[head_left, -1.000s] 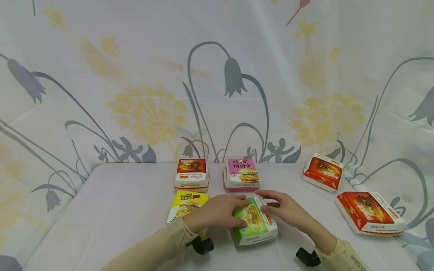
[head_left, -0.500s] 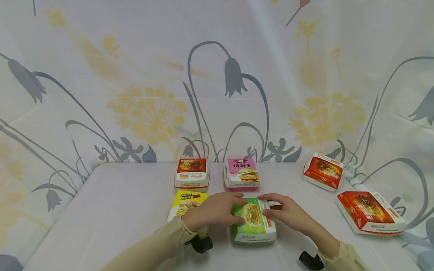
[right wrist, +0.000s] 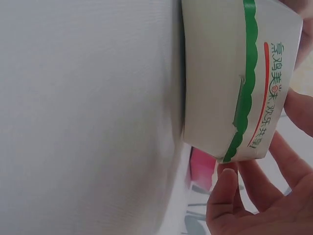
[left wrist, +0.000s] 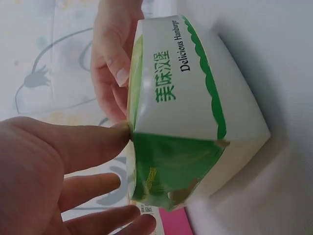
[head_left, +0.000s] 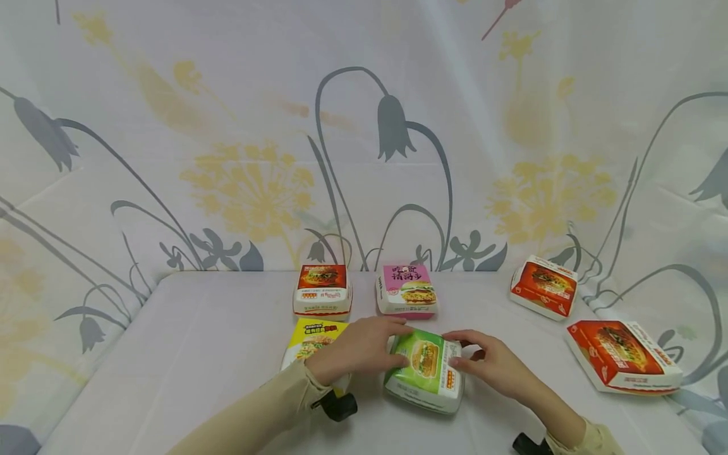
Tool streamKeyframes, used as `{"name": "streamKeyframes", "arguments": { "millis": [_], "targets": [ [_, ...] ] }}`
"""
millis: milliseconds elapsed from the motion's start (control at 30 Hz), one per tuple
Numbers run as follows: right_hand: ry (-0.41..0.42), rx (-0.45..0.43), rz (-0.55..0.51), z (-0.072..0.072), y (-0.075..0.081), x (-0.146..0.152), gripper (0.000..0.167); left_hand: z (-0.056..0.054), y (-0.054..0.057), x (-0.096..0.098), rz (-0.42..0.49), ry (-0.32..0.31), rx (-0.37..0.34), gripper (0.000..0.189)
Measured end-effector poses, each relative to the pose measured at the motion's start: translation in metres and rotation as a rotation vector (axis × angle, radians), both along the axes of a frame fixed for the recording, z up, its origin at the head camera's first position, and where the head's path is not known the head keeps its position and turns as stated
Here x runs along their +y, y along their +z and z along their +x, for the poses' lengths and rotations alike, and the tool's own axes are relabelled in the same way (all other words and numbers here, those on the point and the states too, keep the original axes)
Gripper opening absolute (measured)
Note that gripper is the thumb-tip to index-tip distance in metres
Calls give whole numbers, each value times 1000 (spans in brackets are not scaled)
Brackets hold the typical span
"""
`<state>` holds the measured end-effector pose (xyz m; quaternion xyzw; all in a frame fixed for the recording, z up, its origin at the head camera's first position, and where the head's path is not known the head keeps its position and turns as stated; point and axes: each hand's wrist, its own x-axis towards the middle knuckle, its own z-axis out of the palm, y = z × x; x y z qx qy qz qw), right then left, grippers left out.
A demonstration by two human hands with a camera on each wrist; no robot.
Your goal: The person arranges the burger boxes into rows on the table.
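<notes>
A green-and-white burger box [head_left: 423,366] lies slightly turned on the white table, between both hands. My left hand [head_left: 364,347] is at its left side. In the left wrist view that hand's thumb [left wrist: 98,144] touches a top corner of the box, while its other fingers spread loosely beside it. My right hand [head_left: 495,366] holds the far right corner. In the right wrist view its thumb [right wrist: 301,112] lies at the top edge and a bent index finger [right wrist: 225,191] is by the corner. A yellow burger box [head_left: 313,341] sits partly hidden behind my left wrist.
Behind stand a red-topped burger box [head_left: 322,291] and a pink one [head_left: 406,291], side by side. Two more red boxes, one farther back [head_left: 544,287] and one nearer [head_left: 624,357], lie at the right. A floral curtain [head_left: 364,158] hangs beyond the table.
The green box has turned clockwise on the table and shifted slightly. My right hand has moved a little to the right around its corner. My left hand has stayed almost in place.
</notes>
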<state>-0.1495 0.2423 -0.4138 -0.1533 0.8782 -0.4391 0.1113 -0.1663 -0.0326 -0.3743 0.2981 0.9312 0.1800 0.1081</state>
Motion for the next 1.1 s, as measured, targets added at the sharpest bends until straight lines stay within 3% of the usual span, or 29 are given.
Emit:
{"name": "streamKeyframes", "arguments": {
  "millis": [167,300,400,533,733,1100],
  "targets": [
    [-31,6,4,4,-2,0,46,0,1,1,35,56,-44,46],
    [-78,6,23,7,-2,-4,46,1,2,2,52,70,-32,35],
    [-112,2,32,10,-2,-7,46,2,3,0,66,59,-13,32],
    [-143,13,35,13,-2,-10,45,2,3,-3,50,13,-5,43],
    [-172,43,62,17,-2,-14,44,2,0,-3,11,-38,-51,62],
    [-169,49,57,19,2,-12,33,1,-6,0,-16,-60,-12,60]
  ]
}}
